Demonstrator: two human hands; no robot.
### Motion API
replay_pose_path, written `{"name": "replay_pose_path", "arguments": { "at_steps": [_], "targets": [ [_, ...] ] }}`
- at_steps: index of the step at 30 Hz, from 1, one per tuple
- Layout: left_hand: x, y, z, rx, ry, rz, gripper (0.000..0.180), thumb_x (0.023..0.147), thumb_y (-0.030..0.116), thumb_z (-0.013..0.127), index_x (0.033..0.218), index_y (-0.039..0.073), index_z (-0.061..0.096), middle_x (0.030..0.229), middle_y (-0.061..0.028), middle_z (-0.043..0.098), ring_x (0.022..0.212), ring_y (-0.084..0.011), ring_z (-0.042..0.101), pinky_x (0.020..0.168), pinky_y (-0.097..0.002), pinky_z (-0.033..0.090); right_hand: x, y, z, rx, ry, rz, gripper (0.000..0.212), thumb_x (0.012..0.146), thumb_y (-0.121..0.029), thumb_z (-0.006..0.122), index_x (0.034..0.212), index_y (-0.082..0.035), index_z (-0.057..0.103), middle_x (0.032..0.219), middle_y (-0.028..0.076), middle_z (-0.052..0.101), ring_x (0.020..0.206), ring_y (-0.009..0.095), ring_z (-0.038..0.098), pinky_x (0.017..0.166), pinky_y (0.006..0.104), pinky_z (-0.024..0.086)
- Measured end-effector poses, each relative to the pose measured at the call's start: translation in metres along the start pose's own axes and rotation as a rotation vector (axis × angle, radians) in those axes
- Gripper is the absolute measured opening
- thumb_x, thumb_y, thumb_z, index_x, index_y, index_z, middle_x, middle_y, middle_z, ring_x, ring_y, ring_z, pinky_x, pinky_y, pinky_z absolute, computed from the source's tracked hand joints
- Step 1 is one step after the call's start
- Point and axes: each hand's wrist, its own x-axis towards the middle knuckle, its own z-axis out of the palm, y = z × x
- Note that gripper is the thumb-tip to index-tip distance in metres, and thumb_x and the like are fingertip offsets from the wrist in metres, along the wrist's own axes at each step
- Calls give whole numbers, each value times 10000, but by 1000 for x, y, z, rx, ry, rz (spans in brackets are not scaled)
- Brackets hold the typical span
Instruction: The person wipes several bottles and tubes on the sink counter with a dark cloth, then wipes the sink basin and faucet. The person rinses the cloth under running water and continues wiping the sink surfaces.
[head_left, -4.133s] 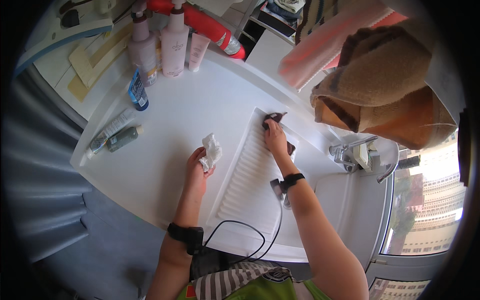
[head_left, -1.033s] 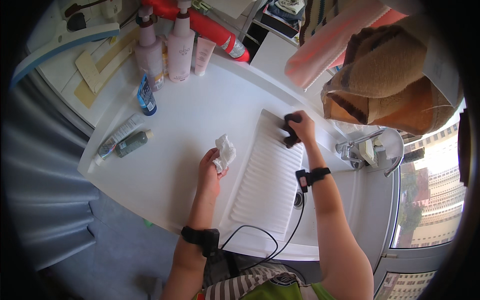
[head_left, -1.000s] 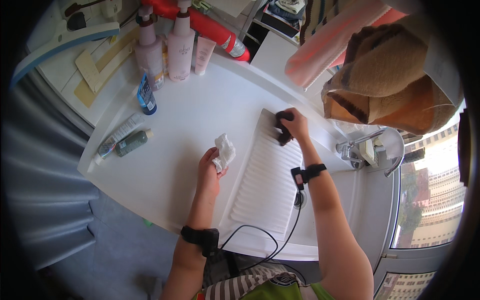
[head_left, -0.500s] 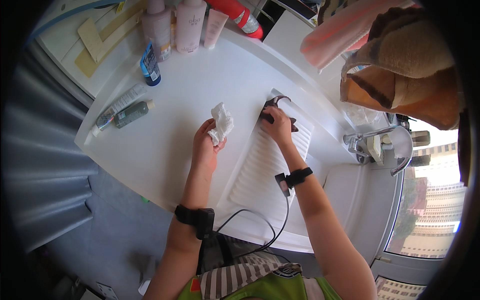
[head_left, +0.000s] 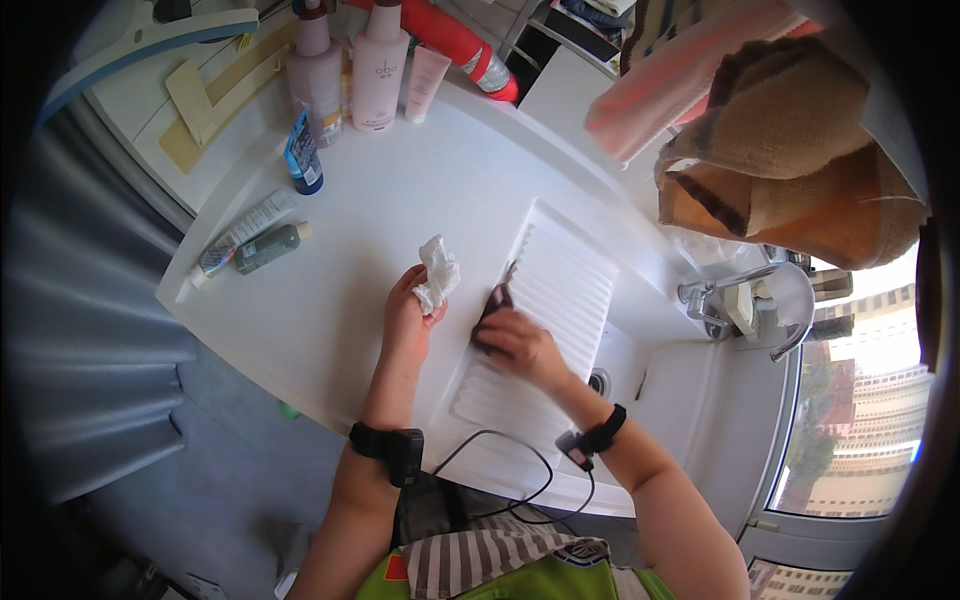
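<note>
My left hand (head_left: 405, 322) is closed round a crumpled white tissue or paper wad (head_left: 438, 272) and is raised over the white counter. My right hand (head_left: 527, 348), slightly blurred, presses a dark maroon-brown cloth (head_left: 494, 305) against the left side of a ribbed white washboard (head_left: 560, 275). Part of the cloth is hidden under the fingers, while a thin end sticks out beyond them. Each forearm wears a black strap with a small device, and a black cable loops between the arms.
Pink bottles (head_left: 378, 75) and a pink tube (head_left: 426, 85) stand at the far left, near a blue tube (head_left: 302, 158). A green-grey bottle (head_left: 268, 249) lies by the left edge. Right of the washboard are a sink drain (head_left: 599, 382), a chrome faucet (head_left: 705, 298) and hanging brown towels (head_left: 780, 120).
My right hand has dragged the dark cloth from the washboard's far end toward me and leftward, uncovering that end. My left hand still holds the white wad in nearly the same place.
</note>
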Motion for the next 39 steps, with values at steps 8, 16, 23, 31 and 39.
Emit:
{"name": "replay_pose_path", "arguments": {
  "at_steps": [8,16,23,31,39],
  "targets": [
    [-2,-1,3,53,-40,25,176,943,112,444,998,-4,565,643,12,466,509,-57,364,480,-204,264,75,155,-36,-192,243,343,291,735,11,617,1011,-73,656,1130,98,647,1069,319,591,931,374,481],
    [-6,5,9,28,-29,73,168,945,124,439,957,5,557,627,9,455,509,-63,353,479,-212,255,58,94,-12,-179,275,318,230,684,-40,666,912,-49,635,974,92,648,951,308,600,820,386,503],
    [-13,9,15,13,-72,160,153,940,116,424,916,22,542,610,15,431,507,-63,337,472,-217,245,-4,-44,28,-124,188,267,342,599,-5,733,922,-53,630,1068,92,652,986,302,616,826,383,514],
    [-67,35,33,4,-264,240,193,892,72,461,1038,-3,561,673,18,465,527,-57,360,482,-201,268,-43,-142,46,68,83,151,311,656,-46,700,953,-62,612,1068,77,633,1022,284,602,856,376,514],
    [-144,49,-39,335,99,142,207,951,188,538,1114,64,572,879,-18,600,680,-97,549,552,-214,414,-75,-131,28,1,-29,73,265,642,-74,707,888,-73,608,933,48,612,889,254,587,797,359,484]
  ]
}}
